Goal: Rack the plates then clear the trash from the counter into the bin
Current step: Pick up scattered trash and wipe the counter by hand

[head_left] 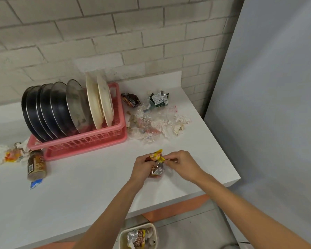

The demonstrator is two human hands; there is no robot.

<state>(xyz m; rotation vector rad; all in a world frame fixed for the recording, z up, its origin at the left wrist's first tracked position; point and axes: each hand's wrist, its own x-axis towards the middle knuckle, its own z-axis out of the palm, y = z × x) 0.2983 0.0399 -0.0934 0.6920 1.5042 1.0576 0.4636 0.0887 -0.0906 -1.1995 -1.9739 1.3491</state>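
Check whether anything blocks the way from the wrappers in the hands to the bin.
Nothing visible does. The left hand and right hand grip the wrappers above the counter; the bin stands open below its front edge.

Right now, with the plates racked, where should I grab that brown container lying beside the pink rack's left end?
Around its middle, from above. The brown container seems to lie on its side, far end near the pink rack, so fingers can close across its rounded sides. Free your left hand of the crumpled wrapper first.
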